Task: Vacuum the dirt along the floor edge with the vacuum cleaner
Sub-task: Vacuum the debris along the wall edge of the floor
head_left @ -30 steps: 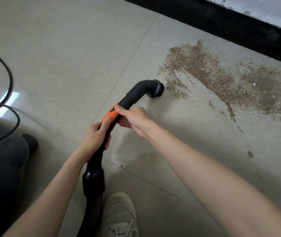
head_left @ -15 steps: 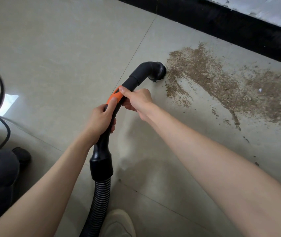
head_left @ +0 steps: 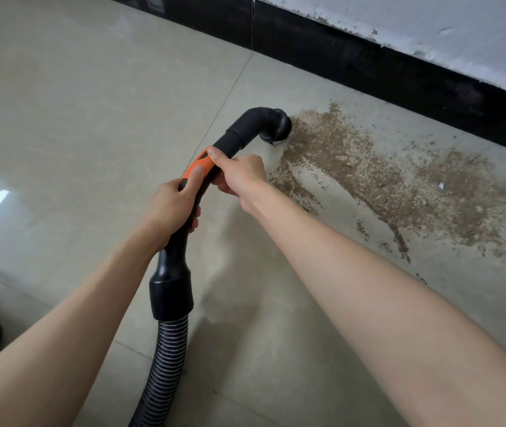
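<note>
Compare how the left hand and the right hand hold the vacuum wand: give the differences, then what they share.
The left hand grips lower on the vacuum wand, nearer the ribbed hose; the right hand grips higher, nearer the brush nozzle. The left thumb lies along the orange slider; the right thumb rests at its upper end. Both hold the same wand, fingers curled round it.

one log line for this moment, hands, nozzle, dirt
left hand grips wand below orange grip | right hand grips wand above it | nozzle at dirt patch left edge | dirt remains
</note>
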